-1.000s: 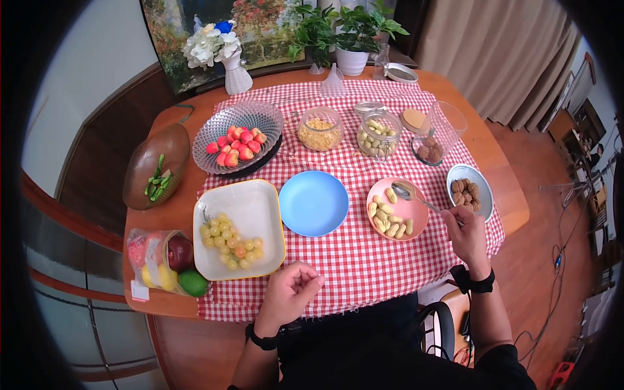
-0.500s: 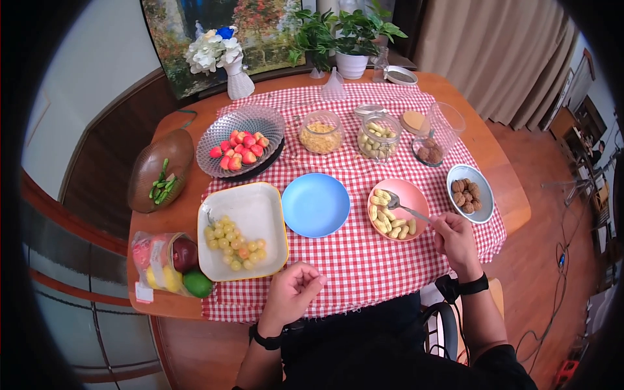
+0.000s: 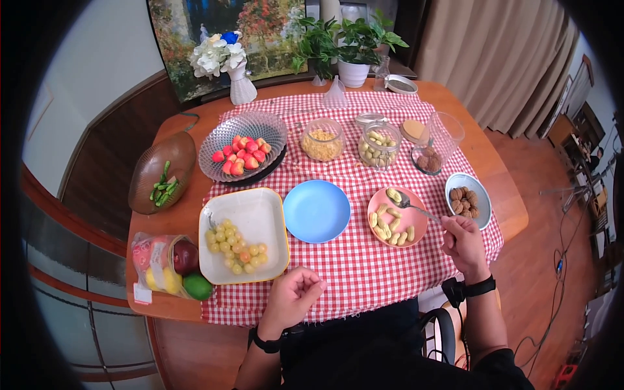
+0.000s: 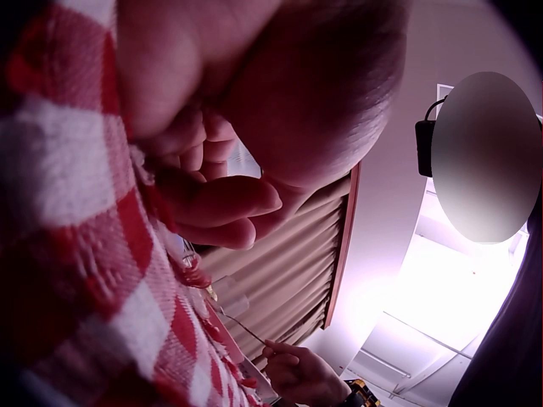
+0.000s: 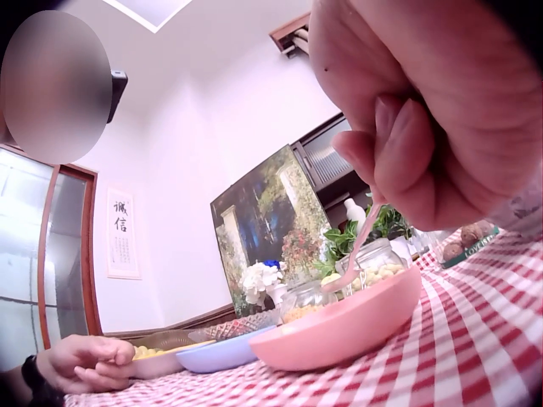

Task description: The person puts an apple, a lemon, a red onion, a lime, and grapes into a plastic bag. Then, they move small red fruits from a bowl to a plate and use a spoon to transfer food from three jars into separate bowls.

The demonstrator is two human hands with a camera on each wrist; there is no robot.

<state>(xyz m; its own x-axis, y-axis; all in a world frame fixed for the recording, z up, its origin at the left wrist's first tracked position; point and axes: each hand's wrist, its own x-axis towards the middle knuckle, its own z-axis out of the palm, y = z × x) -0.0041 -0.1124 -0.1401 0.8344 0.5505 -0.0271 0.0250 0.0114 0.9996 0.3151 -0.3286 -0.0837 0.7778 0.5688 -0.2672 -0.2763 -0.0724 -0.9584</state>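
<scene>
My right hand grips the handle of a metal spoon over the right part of a pink plate of unshelled peanuts. At the spoon's tip is one peanut; whether the spoon bears it, I cannot tell. The right wrist view shows the spoon slanting down from curled fingers, its bowl above the pink plate's rim. My left hand, holding nothing, rests with loosely curled fingers at the table's front edge, near the white square dish. Between dish and plate sits a blue plate.
Grapes lie in the white dish. Behind stand a glass bowl of red fruit, jars and a tilted clear container. Walnuts fill a bowl at right; bagged fruit is front left.
The spoon went left and down among the peanuts, then back up and right toward the plate's upper part. Some peanuts shifted. My left hand has stayed in place.
</scene>
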